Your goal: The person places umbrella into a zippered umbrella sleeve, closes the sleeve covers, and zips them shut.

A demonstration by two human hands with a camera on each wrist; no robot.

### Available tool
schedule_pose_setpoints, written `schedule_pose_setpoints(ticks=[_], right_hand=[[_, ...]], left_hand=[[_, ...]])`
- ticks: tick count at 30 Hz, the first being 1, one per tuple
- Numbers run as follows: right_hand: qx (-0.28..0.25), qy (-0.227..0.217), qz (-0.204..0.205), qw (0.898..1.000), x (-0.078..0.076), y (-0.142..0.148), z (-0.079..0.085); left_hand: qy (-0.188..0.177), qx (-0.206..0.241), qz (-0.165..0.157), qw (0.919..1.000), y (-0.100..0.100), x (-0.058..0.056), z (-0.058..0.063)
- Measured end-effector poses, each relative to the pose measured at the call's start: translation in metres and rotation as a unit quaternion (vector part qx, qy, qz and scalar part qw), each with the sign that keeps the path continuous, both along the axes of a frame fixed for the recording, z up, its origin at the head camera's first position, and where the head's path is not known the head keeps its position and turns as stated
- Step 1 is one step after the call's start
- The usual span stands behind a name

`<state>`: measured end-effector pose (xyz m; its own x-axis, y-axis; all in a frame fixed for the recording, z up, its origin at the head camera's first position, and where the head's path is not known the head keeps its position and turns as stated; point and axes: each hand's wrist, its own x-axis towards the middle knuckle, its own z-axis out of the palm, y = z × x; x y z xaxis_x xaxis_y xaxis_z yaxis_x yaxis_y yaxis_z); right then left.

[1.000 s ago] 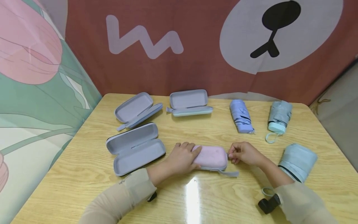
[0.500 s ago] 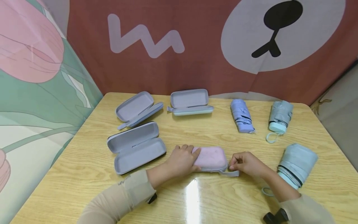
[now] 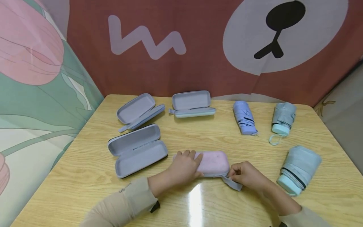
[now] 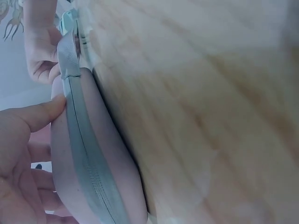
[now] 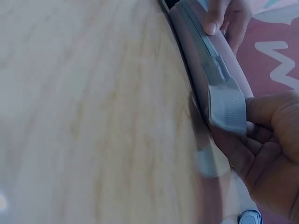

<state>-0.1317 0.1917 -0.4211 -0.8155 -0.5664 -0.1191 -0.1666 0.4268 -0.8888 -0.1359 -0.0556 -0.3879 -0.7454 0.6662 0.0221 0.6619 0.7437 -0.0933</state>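
A closed pink zippered case (image 3: 214, 162) lies on the table in the head view, with a grey strap (image 3: 232, 183) at its front right corner. My left hand (image 3: 182, 165) grips its left end, fingers over the top and thumb (image 4: 53, 108) against the front side near the zipper. At the right front corner, my right hand (image 3: 246, 176) pinches the zipper pull beside the strap; the pull itself is hidden by the fingers. In the right wrist view the strap (image 5: 228, 109) hangs in front of the right hand's fingers.
Three open grey-lined cases stand left and behind: a near one (image 3: 141, 159), a blue one (image 3: 147, 116) and a mint one (image 3: 195, 112). To the right lie three folded umbrellas: blue (image 3: 244, 118), grey-green (image 3: 284, 115) and pale teal (image 3: 301, 167). A printed cloth (image 3: 198, 72) hangs behind.
My right hand has moved along the case's right end toward its front corner, and the strap now angles toward me. The left hand keeps its grip; the case has shifted slightly toward me.
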Motion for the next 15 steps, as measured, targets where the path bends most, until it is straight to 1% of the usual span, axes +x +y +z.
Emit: schedule_pose_setpoints(ticks=[3, 11, 15], right_hand=[[0.002, 0.005, -0.005, 1.0, 0.0024, -0.0034, -0.0008], [-0.008, -0.015, -0.002, 1.0, 0.0076, -0.0086, -0.001], [-0.008, -0.024, 0.007, 1.0, 0.007, -0.009, -0.0007]], left_hand=[[0.006, 0.002, -0.002, 1.0, 0.0003, 0.0009, -0.0008], [0.007, 0.0, -0.011, 0.9999, -0.0016, 0.0038, -0.0014], [-0.008, 0.001, -0.01, 0.9999, -0.0022, 0.0042, -0.0007]])
